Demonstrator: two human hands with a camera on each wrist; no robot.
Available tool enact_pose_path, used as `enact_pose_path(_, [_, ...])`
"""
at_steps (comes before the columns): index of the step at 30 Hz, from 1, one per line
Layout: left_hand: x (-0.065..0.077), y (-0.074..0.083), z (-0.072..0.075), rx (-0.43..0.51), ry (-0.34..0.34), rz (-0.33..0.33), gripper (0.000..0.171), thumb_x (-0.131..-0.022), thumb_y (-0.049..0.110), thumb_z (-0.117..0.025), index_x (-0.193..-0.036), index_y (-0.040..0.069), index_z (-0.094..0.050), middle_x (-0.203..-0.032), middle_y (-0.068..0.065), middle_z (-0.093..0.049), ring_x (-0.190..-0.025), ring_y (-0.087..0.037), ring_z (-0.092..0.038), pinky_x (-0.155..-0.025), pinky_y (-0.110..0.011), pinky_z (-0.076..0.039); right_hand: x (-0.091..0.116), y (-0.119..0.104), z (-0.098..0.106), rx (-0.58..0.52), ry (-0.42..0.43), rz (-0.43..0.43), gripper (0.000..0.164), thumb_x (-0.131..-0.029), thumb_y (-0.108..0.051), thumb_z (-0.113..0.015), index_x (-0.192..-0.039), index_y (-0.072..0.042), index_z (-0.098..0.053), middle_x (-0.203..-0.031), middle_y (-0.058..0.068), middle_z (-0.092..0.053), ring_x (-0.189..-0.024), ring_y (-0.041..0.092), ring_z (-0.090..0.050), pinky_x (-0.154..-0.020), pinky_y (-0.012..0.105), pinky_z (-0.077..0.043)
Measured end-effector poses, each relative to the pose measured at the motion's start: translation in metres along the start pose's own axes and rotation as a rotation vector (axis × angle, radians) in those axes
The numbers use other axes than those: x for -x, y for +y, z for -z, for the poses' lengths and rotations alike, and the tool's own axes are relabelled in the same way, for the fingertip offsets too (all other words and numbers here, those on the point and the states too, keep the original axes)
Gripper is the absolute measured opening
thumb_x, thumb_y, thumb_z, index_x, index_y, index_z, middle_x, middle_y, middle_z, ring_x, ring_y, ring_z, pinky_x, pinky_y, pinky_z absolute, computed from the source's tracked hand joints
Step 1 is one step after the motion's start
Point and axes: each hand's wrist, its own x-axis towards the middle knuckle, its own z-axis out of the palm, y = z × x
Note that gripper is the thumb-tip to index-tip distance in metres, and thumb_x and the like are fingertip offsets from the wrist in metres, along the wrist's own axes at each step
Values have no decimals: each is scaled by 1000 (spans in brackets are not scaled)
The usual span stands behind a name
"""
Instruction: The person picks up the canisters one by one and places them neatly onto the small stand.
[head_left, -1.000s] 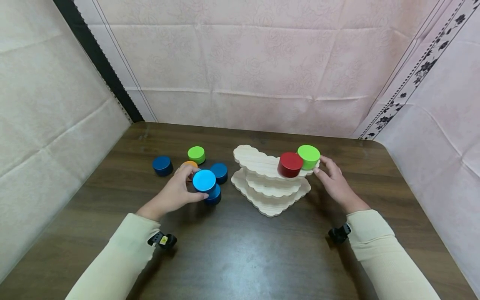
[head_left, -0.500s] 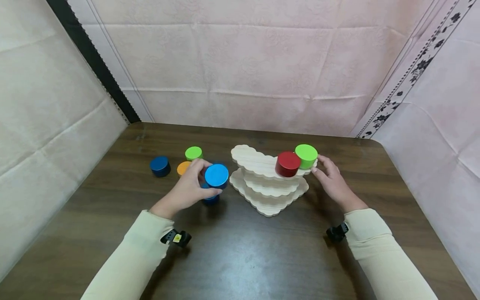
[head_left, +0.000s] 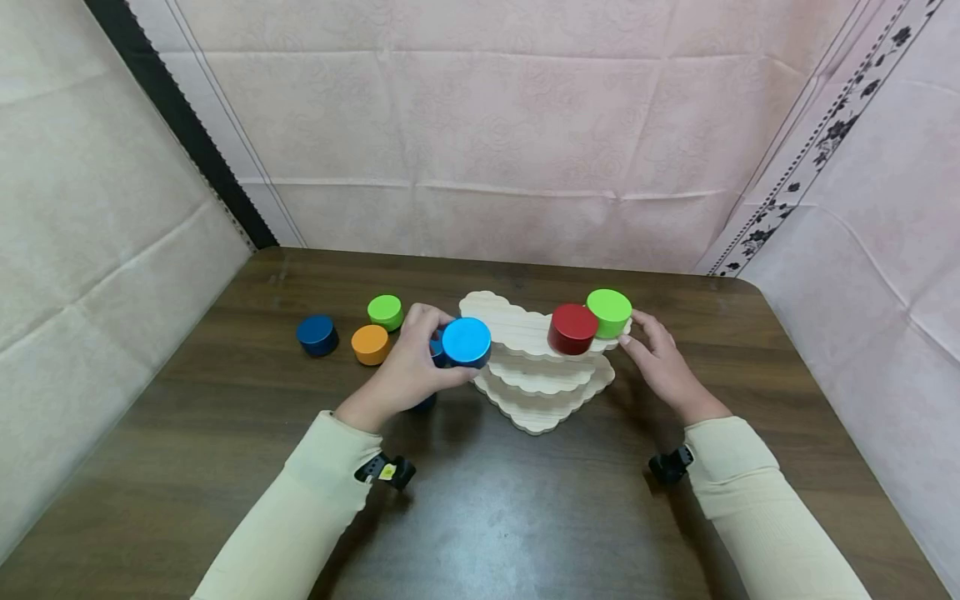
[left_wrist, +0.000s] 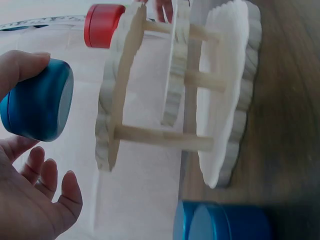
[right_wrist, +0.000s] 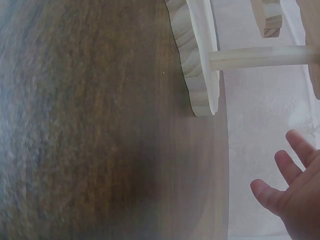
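My left hand (head_left: pixel 412 362) pinches a round blue metal tin (head_left: pixel 467 340) between thumb and fingers, raised in front of the left end of a three-tiered wooden stand (head_left: pixel 501 321). The left wrist view shows this blue tin (left_wrist: pixel 40 100) beside the top tier (left_wrist: pixel 111 105), its other fingers loose below. On the top tier's right half stand a red tin (head_left: pixel 572 330) and a green tin (head_left: pixel 609 312), side by side. My right hand (head_left: pixel 666 371) holds the right end of that tier between thumb and forefinger, close by the green tin; its other fingers (right_wrist: pixel 287 167) spread free.
On the brown table (head_left: pixel 525 517) at left are a blue tin (head_left: pixel 317 335), an orange tin (head_left: pixel 371 344) and a green tin (head_left: pixel 386 312). Two more blue tins (left_wrist: pixel 227 222) stand near the stand, mostly behind my left hand. Cloth walls (head_left: pixel 465 150) surround the table.
My left hand has carried the blue tin rightward, from over the loose tins to the stand's left end. The orange tin has come fully into sight. My right hand stays in place.
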Motion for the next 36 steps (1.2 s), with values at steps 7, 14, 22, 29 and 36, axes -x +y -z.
enact_pose_path(7, [-10,12,-14,-1,19,-38,54,-73,18,-84,-113,2,-51,-116,-13,-41,-110,-28,-37,-86,-42,-40,-1,-1,-1,-6,4,14,56,-102,-28,-44,-148,-1,-29,-151,24,-27,-140,43,-14,-107,67,-15])
enact_pose_path(14, [-18,16,-25,-5,24,21,56,-75,22,-82,-115,3,-49,-117,-12,-42,-113,-27,-37,-89,-46,-40,-1,0,-1,-12,0,14,55,-102,-29,-44,-148,-2,-28,-151,25,-25,-140,44,-13,-107,68,-15])
enact_pose_path(22, [-28,23,-38,-28,40,74,57,-76,26,-82,-118,5,-49,-121,-11,-43,-117,-26,-35,-89,-49,-43,-2,1,-1,0,3,4,56,-102,-29,-44,-148,-1,-29,-151,25,-26,-140,45,-13,-107,68,-15])
enact_pose_path(29, [-34,31,-46,-76,50,105,60,-76,27,-81,-122,7,-49,-128,-11,-42,-124,-27,-31,-94,-52,-41,-2,2,-1,-2,-1,-9,57,-102,-30,-44,-148,-2,-28,-151,25,-26,-140,44,-13,-107,68,-15])
enact_pose_path(36, [-40,36,-52,-121,63,115,62,-75,27,-82,-124,7,-50,-131,-11,-42,-128,-28,-29,-95,-51,-42,-2,3,-1,4,5,-11,56,-102,-29,-44,-148,-1,-29,-150,25,-27,-140,45,-14,-107,68,-14])
